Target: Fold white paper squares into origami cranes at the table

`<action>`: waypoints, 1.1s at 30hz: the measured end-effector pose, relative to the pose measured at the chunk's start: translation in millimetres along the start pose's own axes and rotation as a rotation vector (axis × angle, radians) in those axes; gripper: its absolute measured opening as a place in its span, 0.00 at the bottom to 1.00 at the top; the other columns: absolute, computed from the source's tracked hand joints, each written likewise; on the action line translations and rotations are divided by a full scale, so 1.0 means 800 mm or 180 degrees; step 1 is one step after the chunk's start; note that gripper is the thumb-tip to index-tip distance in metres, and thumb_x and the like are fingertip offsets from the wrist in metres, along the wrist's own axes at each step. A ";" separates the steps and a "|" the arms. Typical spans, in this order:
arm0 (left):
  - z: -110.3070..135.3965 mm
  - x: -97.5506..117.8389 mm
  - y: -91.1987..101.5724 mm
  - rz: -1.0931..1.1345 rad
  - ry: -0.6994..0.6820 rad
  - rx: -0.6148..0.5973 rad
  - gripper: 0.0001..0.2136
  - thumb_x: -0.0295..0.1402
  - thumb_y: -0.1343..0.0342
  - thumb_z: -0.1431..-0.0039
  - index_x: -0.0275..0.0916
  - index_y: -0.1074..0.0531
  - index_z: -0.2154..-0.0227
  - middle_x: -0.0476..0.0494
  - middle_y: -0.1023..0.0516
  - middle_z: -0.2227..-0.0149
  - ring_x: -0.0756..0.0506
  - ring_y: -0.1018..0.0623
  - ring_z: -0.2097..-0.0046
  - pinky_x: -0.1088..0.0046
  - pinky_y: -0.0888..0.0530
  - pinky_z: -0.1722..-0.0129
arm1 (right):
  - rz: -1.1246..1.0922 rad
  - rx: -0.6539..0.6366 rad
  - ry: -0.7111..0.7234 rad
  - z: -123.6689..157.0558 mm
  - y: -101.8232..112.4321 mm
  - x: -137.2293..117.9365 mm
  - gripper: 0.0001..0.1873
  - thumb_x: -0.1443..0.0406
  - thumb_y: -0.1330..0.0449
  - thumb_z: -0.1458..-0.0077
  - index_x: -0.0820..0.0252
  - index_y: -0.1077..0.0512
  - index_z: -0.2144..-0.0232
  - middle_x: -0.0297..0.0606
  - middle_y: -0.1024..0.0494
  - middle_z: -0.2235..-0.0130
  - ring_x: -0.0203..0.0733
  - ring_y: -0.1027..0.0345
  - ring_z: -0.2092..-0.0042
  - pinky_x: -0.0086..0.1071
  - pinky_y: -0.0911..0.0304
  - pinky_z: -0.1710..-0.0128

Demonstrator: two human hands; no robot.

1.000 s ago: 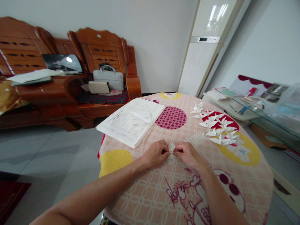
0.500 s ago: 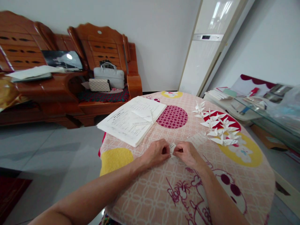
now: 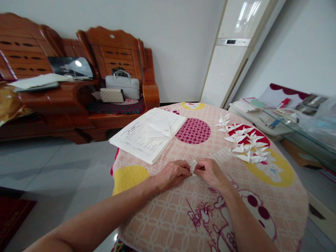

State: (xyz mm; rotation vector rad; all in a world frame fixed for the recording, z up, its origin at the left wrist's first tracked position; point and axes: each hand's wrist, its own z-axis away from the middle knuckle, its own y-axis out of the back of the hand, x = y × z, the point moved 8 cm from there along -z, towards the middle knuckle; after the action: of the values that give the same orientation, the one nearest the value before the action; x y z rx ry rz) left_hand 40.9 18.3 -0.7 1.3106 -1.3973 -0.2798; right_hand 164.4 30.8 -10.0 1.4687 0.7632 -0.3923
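A small folded piece of printed white paper (image 3: 193, 165) is between my two hands, just above the tablecloth (image 3: 162, 217). My left hand (image 3: 174, 173) pinches its left side, fingers closed and curled. On its right side, the thumb and fingers of my right hand (image 3: 210, 170) are pressed together on the same paper. Fingertips hide part of the folds. Ahead and to the left lies a stack of printed sheets (image 3: 133, 140), with a loosely folded paper (image 3: 160, 129) on top. Several white paper cranes (image 3: 243, 138) stand in a cluster to the right.
A wooden bench (image 3: 118, 49) holding a grey handbag (image 3: 123, 85) and a quilted purse (image 3: 112, 95) stands beyond the table. A tall white air conditioner (image 3: 220, 70) is in the corner. At right, a glass-topped stand (image 3: 296, 129) carries papers and a plastic bag.
My left hand has shifted slightly and its fingers lie flatter against the paper. My right hand keeps its pinch in nearly the same place.
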 end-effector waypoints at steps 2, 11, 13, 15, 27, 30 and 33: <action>0.001 0.004 -0.002 -0.0226 -0.0123 -0.0038 0.11 0.26 0.52 0.37 0.37 0.23 0.65 0.42 0.23 0.59 0.49 0.24 0.58 0.76 0.30 0.58 | 0.0030 -0.0020 -0.0058 0.000 -0.001 0.001 0.06 0.70 0.38 0.53 0.61 0.25 0.80 0.35 0.26 0.76 0.37 0.34 0.72 0.29 0.45 0.71; 0.013 0.030 -0.013 -0.1160 -0.0578 -0.0538 0.09 0.27 0.53 0.36 0.34 0.29 0.57 0.40 0.24 0.59 0.45 0.26 0.57 0.70 0.29 0.55 | -0.0102 -0.0103 -0.0049 0.003 0.008 -0.002 0.08 0.71 0.41 0.52 0.63 0.25 0.80 0.35 0.26 0.77 0.36 0.34 0.72 0.28 0.45 0.71; 0.013 0.029 -0.012 -0.1160 -0.0576 -0.0484 0.11 0.27 0.53 0.36 0.35 0.29 0.55 0.39 0.24 0.57 0.45 0.26 0.56 0.69 0.29 0.54 | -0.0179 -0.0159 -0.0135 0.006 0.015 0.007 0.08 0.72 0.42 0.54 0.63 0.24 0.79 0.35 0.25 0.77 0.37 0.34 0.72 0.28 0.45 0.72; 0.013 0.028 -0.013 -0.1154 -0.0566 -0.0427 0.12 0.26 0.53 0.36 0.35 0.30 0.53 0.39 0.24 0.56 0.46 0.26 0.55 0.69 0.29 0.53 | -0.0332 -0.0175 -0.0287 0.010 0.021 0.020 0.08 0.70 0.42 0.53 0.63 0.22 0.76 0.35 0.24 0.76 0.37 0.34 0.72 0.27 0.44 0.72; 0.012 0.029 -0.016 -0.1347 -0.0418 -0.0512 0.14 0.28 0.52 0.36 0.39 0.32 0.49 0.41 0.26 0.56 0.45 0.27 0.56 0.69 0.29 0.55 | -0.0668 -0.0550 -0.0743 0.022 0.017 0.038 0.08 0.67 0.45 0.49 0.63 0.26 0.72 0.30 0.32 0.82 0.31 0.41 0.81 0.24 0.48 0.80; 0.012 0.029 -0.016 -0.1336 -0.0435 -0.0506 0.14 0.28 0.53 0.35 0.38 0.33 0.49 0.41 0.26 0.56 0.45 0.27 0.56 0.70 0.30 0.54 | -0.0733 -0.0620 -0.0795 0.024 0.015 0.039 0.07 0.67 0.45 0.48 0.63 0.27 0.71 0.29 0.32 0.82 0.31 0.42 0.81 0.24 0.49 0.81; 0.012 0.028 -0.017 -0.1346 -0.0428 -0.0530 0.13 0.28 0.52 0.36 0.38 0.33 0.49 0.41 0.26 0.56 0.45 0.27 0.56 0.70 0.30 0.54 | -0.0670 -0.0612 -0.0754 0.023 0.013 0.036 0.06 0.68 0.45 0.49 0.63 0.28 0.72 0.30 0.32 0.82 0.31 0.42 0.81 0.24 0.50 0.82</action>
State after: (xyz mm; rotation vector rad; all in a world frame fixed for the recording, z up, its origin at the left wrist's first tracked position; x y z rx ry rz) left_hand 46.1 -9.1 -1.9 1.4592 -1.1661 -0.7647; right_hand 195.6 20.0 -22.6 1.1424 0.7444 -0.6241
